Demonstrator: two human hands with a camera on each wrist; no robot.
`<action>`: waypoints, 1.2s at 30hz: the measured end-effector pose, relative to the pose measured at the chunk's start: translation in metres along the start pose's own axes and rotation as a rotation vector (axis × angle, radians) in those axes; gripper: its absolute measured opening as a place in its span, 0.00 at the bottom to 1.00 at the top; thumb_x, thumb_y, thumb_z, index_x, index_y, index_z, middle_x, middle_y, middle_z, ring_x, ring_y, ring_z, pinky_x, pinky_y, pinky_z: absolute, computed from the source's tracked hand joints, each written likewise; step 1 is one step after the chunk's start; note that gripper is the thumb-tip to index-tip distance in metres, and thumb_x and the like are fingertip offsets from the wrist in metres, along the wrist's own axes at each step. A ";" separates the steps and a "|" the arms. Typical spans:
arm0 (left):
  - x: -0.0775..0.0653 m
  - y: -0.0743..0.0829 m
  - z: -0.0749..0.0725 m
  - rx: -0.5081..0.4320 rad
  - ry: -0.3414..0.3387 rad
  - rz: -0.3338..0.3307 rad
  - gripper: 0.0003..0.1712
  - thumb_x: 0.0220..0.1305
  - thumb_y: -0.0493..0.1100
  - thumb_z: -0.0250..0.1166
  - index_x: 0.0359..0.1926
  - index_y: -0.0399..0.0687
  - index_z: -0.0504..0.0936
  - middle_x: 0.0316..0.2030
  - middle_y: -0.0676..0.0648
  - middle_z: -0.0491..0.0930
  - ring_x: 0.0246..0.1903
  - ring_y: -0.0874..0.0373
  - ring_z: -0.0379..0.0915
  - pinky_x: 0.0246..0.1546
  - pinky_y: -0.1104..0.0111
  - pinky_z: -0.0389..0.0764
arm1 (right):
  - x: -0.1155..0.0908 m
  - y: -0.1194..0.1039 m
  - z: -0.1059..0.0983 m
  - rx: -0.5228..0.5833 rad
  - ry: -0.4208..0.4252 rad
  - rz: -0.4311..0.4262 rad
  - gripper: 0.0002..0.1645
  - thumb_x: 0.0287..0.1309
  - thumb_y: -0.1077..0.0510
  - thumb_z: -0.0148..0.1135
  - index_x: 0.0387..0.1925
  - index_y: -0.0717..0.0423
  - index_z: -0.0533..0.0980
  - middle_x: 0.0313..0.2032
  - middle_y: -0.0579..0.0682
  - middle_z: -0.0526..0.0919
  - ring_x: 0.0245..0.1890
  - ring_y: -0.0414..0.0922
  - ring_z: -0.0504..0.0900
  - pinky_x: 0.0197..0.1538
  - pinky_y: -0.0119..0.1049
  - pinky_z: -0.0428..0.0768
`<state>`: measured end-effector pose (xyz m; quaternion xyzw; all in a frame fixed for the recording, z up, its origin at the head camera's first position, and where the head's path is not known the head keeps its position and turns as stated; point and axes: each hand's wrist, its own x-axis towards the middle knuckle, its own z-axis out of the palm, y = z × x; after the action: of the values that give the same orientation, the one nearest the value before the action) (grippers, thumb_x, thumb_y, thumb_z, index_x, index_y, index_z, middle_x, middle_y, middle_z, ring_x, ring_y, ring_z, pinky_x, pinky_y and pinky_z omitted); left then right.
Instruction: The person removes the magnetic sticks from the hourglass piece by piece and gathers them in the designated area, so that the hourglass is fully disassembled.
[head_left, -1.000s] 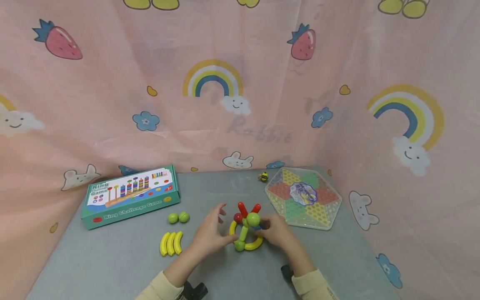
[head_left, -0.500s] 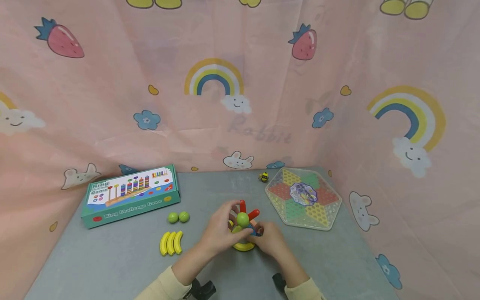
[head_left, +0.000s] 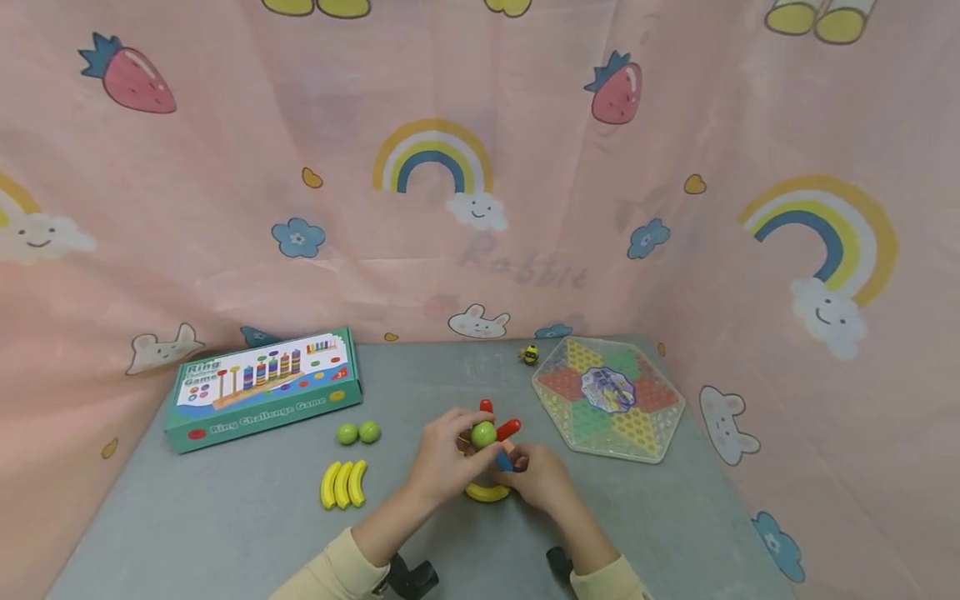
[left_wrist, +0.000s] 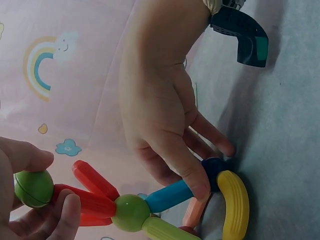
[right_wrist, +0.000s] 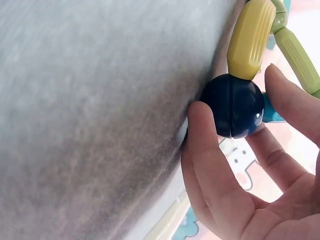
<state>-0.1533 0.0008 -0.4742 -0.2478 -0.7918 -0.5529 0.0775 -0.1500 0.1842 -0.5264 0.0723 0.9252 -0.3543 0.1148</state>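
Observation:
A frame of magnetic building rods and balls stands on the grey table between both hands. My left hand (head_left: pixel 442 458) pinches the green ball (left_wrist: pixel 35 189) on its top, from which a red rod (left_wrist: pixel 85 200) runs to a second green ball (left_wrist: pixel 131 212). My right hand (head_left: pixel 543 475) grips the lower right corner: its thumb lies on a blue rod (left_wrist: pixel 172 195), and its fingers are around the dark blue ball (right_wrist: pixel 232 106). A curved yellow rod (head_left: pixel 487 493) forms part of the base. The hands hide much of the frame's middle in the head view.
Three curved yellow rods (head_left: pixel 342 485) and two green balls (head_left: pixel 358 432) lie left of the hands. Behind them is a green Ring Challenge Game box (head_left: pixel 262 390). A hexagonal checkers board (head_left: pixel 609 400) and a small bee figure (head_left: pixel 529 355) lie at the back right.
My left hand has moved right, from beside the frame to a pinch on its top green ball. The frame has turned and shifted slightly left, and my right hand has moved left with it.

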 end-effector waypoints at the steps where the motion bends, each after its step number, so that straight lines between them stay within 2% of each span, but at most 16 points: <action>1: 0.000 0.000 -0.001 -0.010 -0.005 -0.013 0.17 0.57 0.36 0.74 0.49 0.46 0.87 0.41 0.50 0.84 0.34 0.60 0.81 0.32 0.72 0.85 | 0.000 0.000 0.000 0.003 -0.003 0.002 0.21 0.52 0.47 0.78 0.40 0.57 0.82 0.34 0.50 0.83 0.34 0.45 0.77 0.36 0.41 0.80; 7: 0.000 0.002 -0.004 -0.042 -0.021 -0.059 0.17 0.59 0.40 0.73 0.51 0.47 0.87 0.42 0.50 0.84 0.34 0.62 0.81 0.34 0.73 0.84 | 0.001 -0.001 -0.003 0.014 -0.020 0.034 0.21 0.50 0.48 0.79 0.40 0.57 0.83 0.37 0.51 0.84 0.37 0.46 0.79 0.39 0.43 0.82; 12: 0.001 0.002 -0.005 -0.044 -0.017 -0.081 0.15 0.61 0.44 0.72 0.50 0.50 0.87 0.41 0.51 0.85 0.33 0.62 0.79 0.33 0.72 0.83 | 0.001 -0.001 -0.004 0.017 -0.018 0.028 0.20 0.50 0.49 0.79 0.39 0.57 0.83 0.37 0.51 0.85 0.37 0.46 0.80 0.39 0.44 0.82; 17: -0.001 0.000 -0.006 -0.106 -0.009 -0.117 0.18 0.63 0.46 0.71 0.51 0.44 0.86 0.43 0.47 0.86 0.34 0.62 0.80 0.34 0.73 0.83 | 0.002 0.000 -0.004 0.018 -0.021 0.022 0.21 0.49 0.49 0.79 0.39 0.57 0.84 0.36 0.50 0.85 0.37 0.46 0.80 0.39 0.43 0.81; 20: -0.001 -0.001 -0.008 -0.125 0.005 -0.087 0.20 0.63 0.47 0.72 0.52 0.41 0.85 0.44 0.45 0.86 0.35 0.62 0.80 0.37 0.72 0.84 | 0.003 0.001 -0.004 0.007 -0.023 0.018 0.21 0.49 0.48 0.79 0.39 0.57 0.84 0.36 0.50 0.85 0.37 0.45 0.80 0.40 0.43 0.82; 23: -0.002 -0.003 -0.011 -0.113 0.026 -0.014 0.20 0.63 0.46 0.73 0.52 0.41 0.85 0.45 0.45 0.85 0.38 0.61 0.80 0.39 0.70 0.85 | 0.004 0.001 -0.004 0.007 -0.028 0.020 0.20 0.49 0.49 0.80 0.39 0.57 0.84 0.36 0.50 0.85 0.36 0.46 0.80 0.39 0.43 0.82; 27: -0.002 -0.006 -0.016 -0.068 0.074 0.052 0.19 0.60 0.47 0.75 0.50 0.45 0.87 0.44 0.51 0.83 0.40 0.61 0.78 0.42 0.68 0.84 | 0.005 0.003 -0.003 0.009 -0.028 0.018 0.20 0.49 0.49 0.80 0.39 0.57 0.84 0.36 0.50 0.85 0.36 0.46 0.80 0.39 0.44 0.82; 32: -0.004 -0.011 -0.028 -0.005 0.114 0.046 0.20 0.56 0.47 0.77 0.51 0.54 0.87 0.44 0.56 0.79 0.43 0.61 0.76 0.45 0.68 0.81 | 0.004 0.002 -0.003 0.004 -0.026 0.014 0.20 0.49 0.49 0.80 0.39 0.57 0.84 0.35 0.50 0.85 0.35 0.46 0.79 0.38 0.43 0.81; 36: -0.003 -0.022 -0.038 0.018 0.122 0.011 0.24 0.55 0.44 0.78 0.53 0.52 0.85 0.47 0.54 0.82 0.44 0.61 0.79 0.48 0.64 0.82 | 0.004 0.000 -0.003 0.002 -0.035 0.030 0.20 0.49 0.49 0.80 0.39 0.56 0.84 0.35 0.49 0.84 0.35 0.45 0.79 0.37 0.42 0.81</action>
<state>-0.1666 -0.0408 -0.4791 -0.2171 -0.7891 -0.5594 0.1310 -0.1543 0.1868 -0.5253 0.0801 0.9216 -0.3546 0.1360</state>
